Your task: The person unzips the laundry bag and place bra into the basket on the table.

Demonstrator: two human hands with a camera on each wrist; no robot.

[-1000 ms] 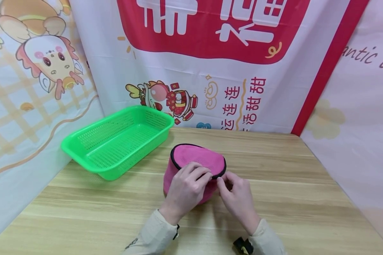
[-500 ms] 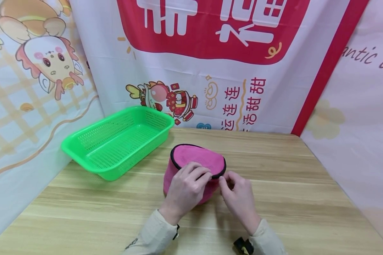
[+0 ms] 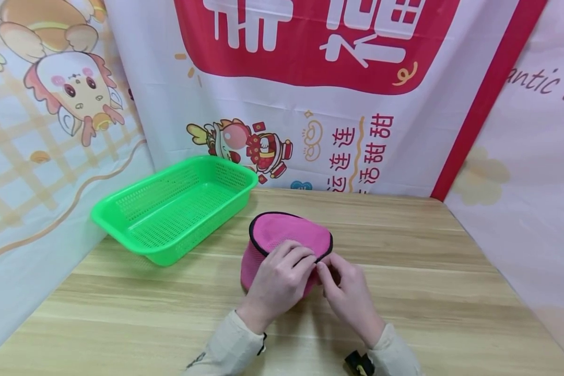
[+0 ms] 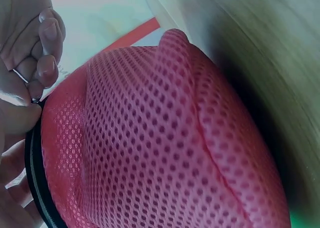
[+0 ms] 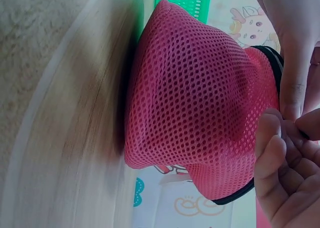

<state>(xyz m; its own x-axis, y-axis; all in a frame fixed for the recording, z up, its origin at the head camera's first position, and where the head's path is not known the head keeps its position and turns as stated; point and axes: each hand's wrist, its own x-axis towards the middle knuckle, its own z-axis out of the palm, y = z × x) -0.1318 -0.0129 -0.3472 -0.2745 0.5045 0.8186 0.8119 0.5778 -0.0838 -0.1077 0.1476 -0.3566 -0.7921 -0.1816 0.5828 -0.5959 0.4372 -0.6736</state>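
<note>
A pink mesh zip bag with a black edge around its lid stands on the wooden table in the head view. My left hand grips that edge at the front, thumb on one side and fingers on the other. Right beside it, my right hand pinches at the black edge near the front right, its fingers curled. A thin shiny strip shows between the right fingers in the left wrist view. The fingertips of both hands nearly meet, hiding what lies between them.
To the bag's left is a green perforated plastic basket with nothing visible inside. Printed cloth walls off the back and both sides of the wooden table. A black strap piece sits by the right sleeve.
Over the last half second the right hand has shifted slightly left along the bag's edge, closer to the left hand. The bag's rim has flexed a little; the basket stays put.
</note>
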